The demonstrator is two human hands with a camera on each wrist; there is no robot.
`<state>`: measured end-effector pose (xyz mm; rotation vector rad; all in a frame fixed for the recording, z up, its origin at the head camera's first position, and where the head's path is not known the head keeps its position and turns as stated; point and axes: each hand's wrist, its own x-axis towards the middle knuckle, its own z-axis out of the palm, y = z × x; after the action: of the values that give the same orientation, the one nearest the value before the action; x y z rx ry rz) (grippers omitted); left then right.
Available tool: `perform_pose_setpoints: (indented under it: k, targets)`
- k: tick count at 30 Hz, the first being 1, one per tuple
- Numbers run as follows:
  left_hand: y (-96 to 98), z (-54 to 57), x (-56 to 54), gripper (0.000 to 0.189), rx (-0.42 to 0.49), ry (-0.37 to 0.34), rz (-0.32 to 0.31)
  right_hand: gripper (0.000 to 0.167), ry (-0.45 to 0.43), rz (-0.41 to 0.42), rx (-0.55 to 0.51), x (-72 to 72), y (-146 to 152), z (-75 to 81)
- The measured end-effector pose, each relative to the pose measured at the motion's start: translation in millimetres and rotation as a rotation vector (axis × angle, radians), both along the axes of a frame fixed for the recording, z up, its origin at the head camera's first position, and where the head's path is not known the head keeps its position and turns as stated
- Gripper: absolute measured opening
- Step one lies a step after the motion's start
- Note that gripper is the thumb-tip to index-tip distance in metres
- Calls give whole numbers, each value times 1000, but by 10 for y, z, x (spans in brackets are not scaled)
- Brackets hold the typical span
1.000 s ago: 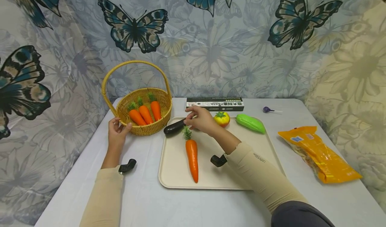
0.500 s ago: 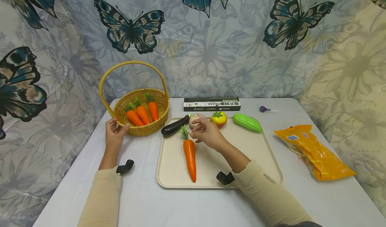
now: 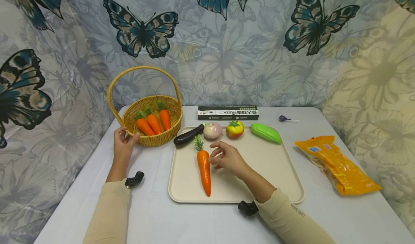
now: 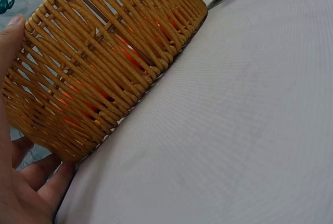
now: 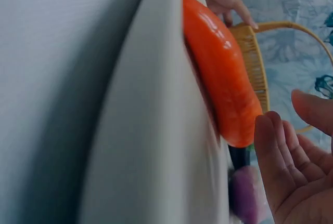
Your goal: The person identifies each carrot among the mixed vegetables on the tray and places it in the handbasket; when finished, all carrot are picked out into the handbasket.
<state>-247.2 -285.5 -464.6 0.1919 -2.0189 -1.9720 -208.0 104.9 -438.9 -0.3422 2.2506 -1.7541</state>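
Note:
My left hand [image 3: 123, 145] holds the yellow wicker basket [image 3: 155, 141] at its near left side, thumb at the rim. Three carrots [image 3: 154, 123] with green tops lie inside it. In the left wrist view, fingers [image 4: 41, 180] touch the lower wicker wall. A larger orange carrot [image 3: 204, 170] lies on the beige tray [image 3: 259, 181], leafy end away from me. My right hand [image 3: 228, 159] hovers just right of its thick end, fingers loosely bent and thumb apart, gripping nothing. In the right wrist view the fingertips are right by the carrot [image 5: 221, 73].
Along the tray's back lie an eggplant [image 3: 188, 136], a pinkish onion [image 3: 212, 131], a red-yellow tomato [image 3: 235, 129] and a green gourd-like vegetable [image 3: 266, 132]. Behind stands a pasta box [image 3: 228, 113]. A purple lollipop [image 3: 283, 118] and an orange bag [image 3: 338, 166] lie to the right.
My right hand has come back toward me from over the onion and eggplant to beside the large carrot, uncovering the onion. The left hand stays at the basket.

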Motion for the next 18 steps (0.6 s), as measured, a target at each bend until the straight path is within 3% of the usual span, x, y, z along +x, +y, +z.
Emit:
perform_pose_setpoints:
  k: [6, 14, 18]
  targets:
    - [33, 23, 4, 69, 5, 20, 3, 50, -1, -11, 75, 30, -26, -75]
    - [32, 3, -7, 70, -2, 5, 1, 66, 1, 37, 364, 32, -120, -111]
    - [14, 9, -1, 70, -10, 4, 10, 72, -5, 54, 452, 35, -214, -95]
